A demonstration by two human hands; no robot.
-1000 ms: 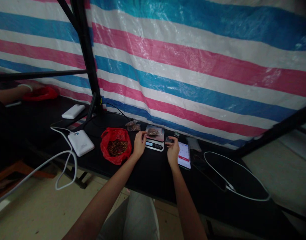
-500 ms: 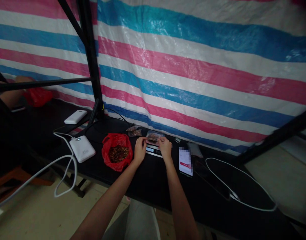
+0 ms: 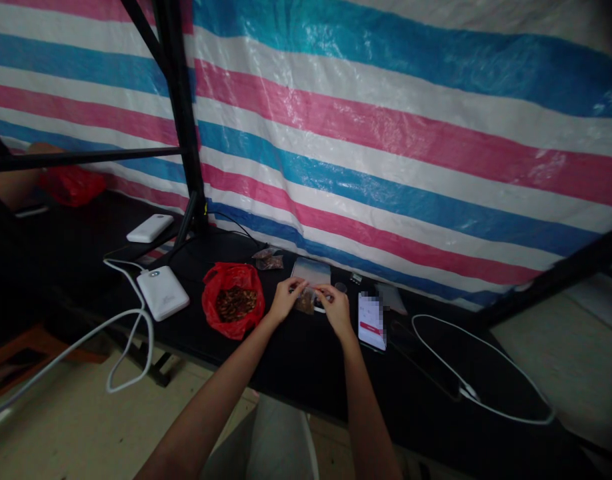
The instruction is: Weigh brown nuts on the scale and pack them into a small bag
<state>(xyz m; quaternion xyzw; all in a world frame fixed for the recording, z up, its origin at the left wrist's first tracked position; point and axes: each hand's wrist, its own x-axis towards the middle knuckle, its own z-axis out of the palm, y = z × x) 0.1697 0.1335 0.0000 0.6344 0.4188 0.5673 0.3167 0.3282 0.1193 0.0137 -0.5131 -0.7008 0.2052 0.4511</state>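
Around the hands, on the black tabletop [image 3: 296,360], several items lie close. At nine o'clock from the left hand [image 3: 285,298] sits a red plastic bag [image 3: 232,301], mouth open, holding brown pieces. At three o'clock from the right hand [image 3: 336,310], just beside it, lies a phone [image 3: 371,321] with its screen lit. At twelve o'clock, directly behind both hands, is a small scale [image 3: 312,273] with a pale platform; nothing stands between it and the hands. Two filled clear packets [image 3: 269,259] lie at eleven o'clock, near the tarp. A white power bank [image 3: 163,293] with a white cable [image 3: 129,333] lies further out at nine o'clock; a second white cable [image 3: 481,387] loops at four o'clock.

Behind the table hangs a pink, blue and white striped tarp [image 3: 386,133] on a black frame [image 3: 181,120]. The floor is pale.

A small clear pouch [image 3: 306,301] with brown contents is held just above the table, in front of the scale. Both hands pinch it, fingers closed on its top edge, left hand on its left end, right hand on its right. Its top edge runs nine to three o'clock; which way its opening faces cannot be told.
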